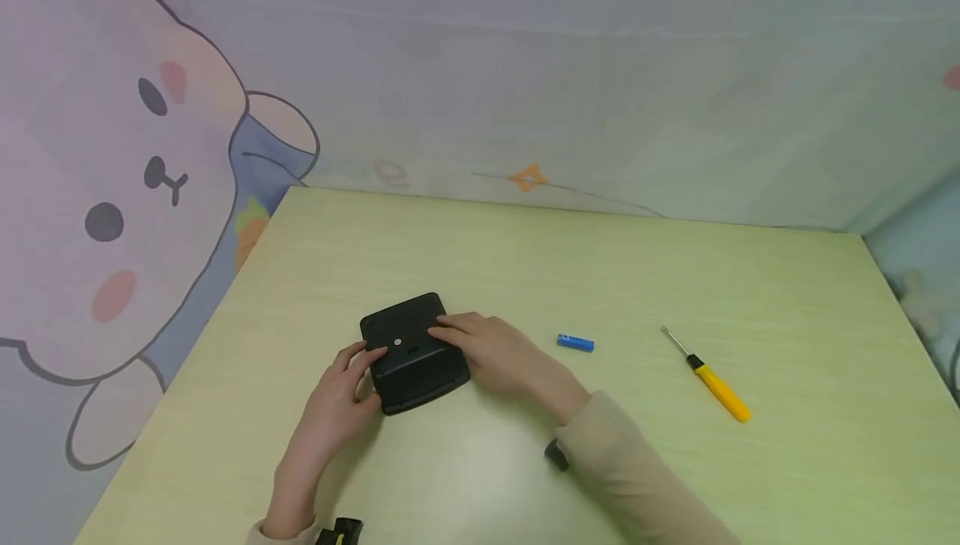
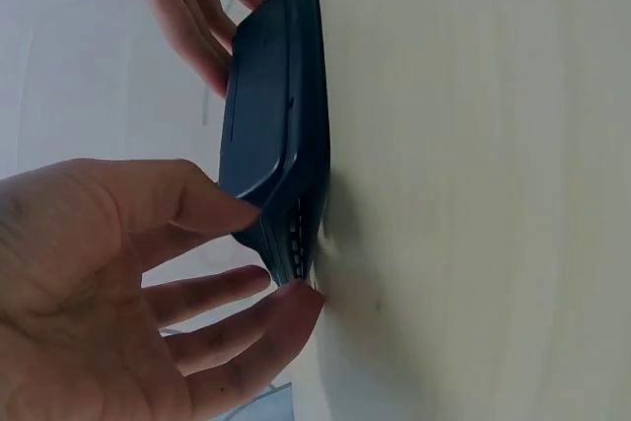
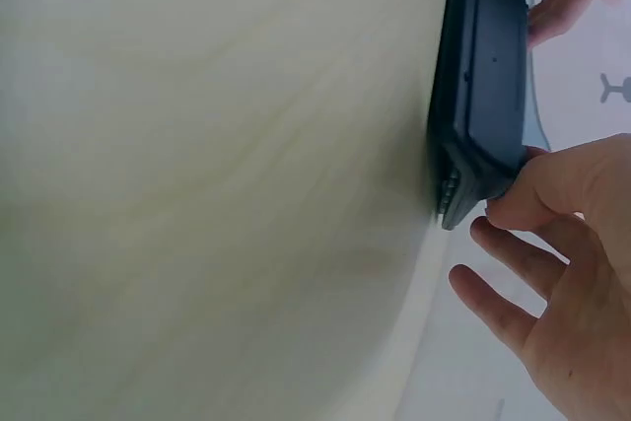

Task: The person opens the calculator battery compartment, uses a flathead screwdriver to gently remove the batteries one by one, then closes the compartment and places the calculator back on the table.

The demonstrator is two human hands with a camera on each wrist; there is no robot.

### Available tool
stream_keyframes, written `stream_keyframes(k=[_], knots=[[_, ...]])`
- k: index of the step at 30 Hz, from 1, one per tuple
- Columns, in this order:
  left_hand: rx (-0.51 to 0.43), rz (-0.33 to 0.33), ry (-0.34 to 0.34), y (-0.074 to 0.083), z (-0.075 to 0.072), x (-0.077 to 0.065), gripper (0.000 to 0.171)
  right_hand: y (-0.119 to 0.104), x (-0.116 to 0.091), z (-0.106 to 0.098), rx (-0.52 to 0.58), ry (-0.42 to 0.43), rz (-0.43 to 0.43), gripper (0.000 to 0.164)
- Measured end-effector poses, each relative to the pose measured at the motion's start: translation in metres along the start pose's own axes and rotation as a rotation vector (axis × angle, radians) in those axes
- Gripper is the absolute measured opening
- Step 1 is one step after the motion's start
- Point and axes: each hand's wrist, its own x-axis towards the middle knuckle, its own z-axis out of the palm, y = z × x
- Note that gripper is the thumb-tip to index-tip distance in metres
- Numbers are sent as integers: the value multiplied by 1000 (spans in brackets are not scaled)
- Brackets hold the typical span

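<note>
A black desk calculator (image 1: 408, 324) lies face down at the left middle of the table, its back up with a small round light spot on it. Keys peek out under its edge in both wrist views. My left hand (image 1: 341, 403) grips the left side, with thumb at the near corner and fingertips on the back; the left wrist view shows the thumb (image 2: 222, 206) against the casing. My right hand (image 1: 502, 353) holds the right side, two fingers reaching over the back. In the right wrist view its thumb (image 3: 532, 194) presses on the corner.
A blue battery (image 1: 575, 342) lies to the right of my right hand. Further right is a screwdriver (image 1: 716, 387) with a yellow handle, its tip pointing away to the back left. A curtain (image 1: 562, 95) with a cartoon animal hangs behind the pale table (image 1: 600, 270).
</note>
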Motion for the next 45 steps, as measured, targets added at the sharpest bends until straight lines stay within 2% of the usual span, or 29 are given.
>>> stream_keyframes(k=[5, 10, 15, 23, 33, 45], knots=[[93, 100, 5, -4, -5, 2, 58, 3, 2, 4, -19, 21, -38, 43], [123, 145, 2, -5, -8, 4, 60, 5, 6, 5, -13, -4, -31, 47], [142, 154, -1, -4, -9, 8, 66, 8, 9, 7, -15, -10, -15, 49], [173, 169, 8, -7, -5, 14, 65, 12, 13, 10, -27, -4, -12, 46], [220, 176, 36, -5, -4, 15, 67, 10, 15, 7, -3, -11, 5, 45], [253, 176, 15, -4, -4, 17, 68, 12, 14, 6, -5, -13, 19, 42]])
